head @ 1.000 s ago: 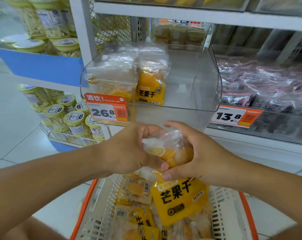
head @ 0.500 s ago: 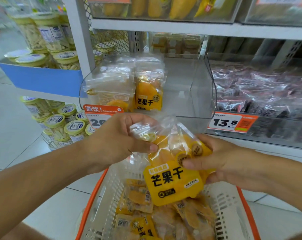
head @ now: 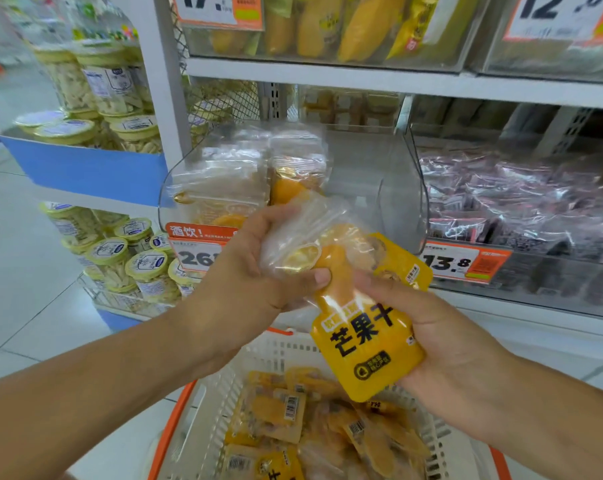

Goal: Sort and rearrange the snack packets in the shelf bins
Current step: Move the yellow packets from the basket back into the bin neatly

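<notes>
A yellow dried-mango packet [head: 365, 337] is held between both hands above the basket. My left hand [head: 255, 271] grips its clear top end, thumb across the front. My right hand [head: 442, 337] holds its yellow lower part from behind and the right. A second yellow packet [head: 402, 261] shows just behind it, near my right fingers. Behind the hands stands a clear shelf bin [head: 397, 188] with a few mango packets [head: 293, 168] upright on its left side. Several more packets [head: 313, 420] lie in the white basket [head: 217, 396] with an orange rim.
A neighbouring bin [head: 521, 199] on the right holds dark-wrapped packets. Price tags [head: 462, 263] hang on the bin fronts. Round yellow-lidded tubs [head: 126, 258] are stacked on the blue-fronted shelves at left. Bins of yellow packets [head: 327, 26] sit on the shelf above.
Both hands have risen with the packet from over the basket toward the clear bin. The packet has tilted, its yellow label now lower right, and my right hand has slid down to its lower part.
</notes>
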### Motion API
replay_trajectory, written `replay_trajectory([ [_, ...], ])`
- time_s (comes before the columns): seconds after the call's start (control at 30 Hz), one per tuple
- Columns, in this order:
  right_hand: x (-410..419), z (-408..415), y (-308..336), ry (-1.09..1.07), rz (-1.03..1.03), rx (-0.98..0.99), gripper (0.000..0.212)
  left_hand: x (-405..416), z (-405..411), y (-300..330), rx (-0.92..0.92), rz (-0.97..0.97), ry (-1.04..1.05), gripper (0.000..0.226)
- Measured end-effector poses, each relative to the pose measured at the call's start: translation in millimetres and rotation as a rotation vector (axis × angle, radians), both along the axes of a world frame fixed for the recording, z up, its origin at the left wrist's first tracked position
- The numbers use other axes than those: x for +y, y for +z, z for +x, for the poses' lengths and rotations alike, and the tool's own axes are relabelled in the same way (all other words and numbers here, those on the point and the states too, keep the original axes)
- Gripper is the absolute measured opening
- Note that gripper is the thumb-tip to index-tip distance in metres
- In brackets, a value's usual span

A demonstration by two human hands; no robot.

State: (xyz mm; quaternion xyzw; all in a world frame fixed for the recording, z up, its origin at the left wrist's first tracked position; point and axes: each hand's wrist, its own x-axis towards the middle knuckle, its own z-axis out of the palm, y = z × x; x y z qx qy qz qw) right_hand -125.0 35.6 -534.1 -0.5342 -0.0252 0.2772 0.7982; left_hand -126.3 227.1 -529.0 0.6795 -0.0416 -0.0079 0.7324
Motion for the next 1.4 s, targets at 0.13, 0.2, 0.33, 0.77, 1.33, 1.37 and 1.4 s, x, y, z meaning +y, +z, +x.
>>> replay_trajectory([
  [0.13, -2.2, 3.0, -0.6, -0.059, -0.244, -0.143, 0.057, 8.7, 4.9, 14.8, -0.014, 0.077, -0.021, 0.083],
  [0.2, -0.7, 6.3, 5.3, -0.085, -0.288, -0.218, 0.052, 12.2, 8.6, 25.0, 0.032, 0.125, -0.089, 0.069],
  [0.33, 3.4, 20.5, 18.5, -0.082, -0.309, -0.370, 0.045, 17.4, 26.8, 48.5, -0.046, 0.290, -0.127, 0.057],
  [0.77, 3.8, 127.2, 44.6, -0.182, -0.422, -0.716, 0.059, 29.5, 100.9, 70.2, -0.575, 0.493, 0.015, 0.047],
  [1.33, 30.7, 184.0, 14.6, 0.047, -0.914, -0.535, 0.041, 37.7, 162.1, 33.4, -0.504, 0.951, -0.015, 0.043],
  [1.37, 32.5, 186.3, 11.0, 0.075, -0.949, -0.519, 0.044, 36.3, 163.2, 30.7, -0.499, 0.990, -0.033, 0.043],
  [1.4, 34.4, 188.6, 8.2, 0.097, -0.980, -0.515, 0.045, 34.4, 163.1, 28.4, -0.498, 1.032, -0.052, 0.042],
])
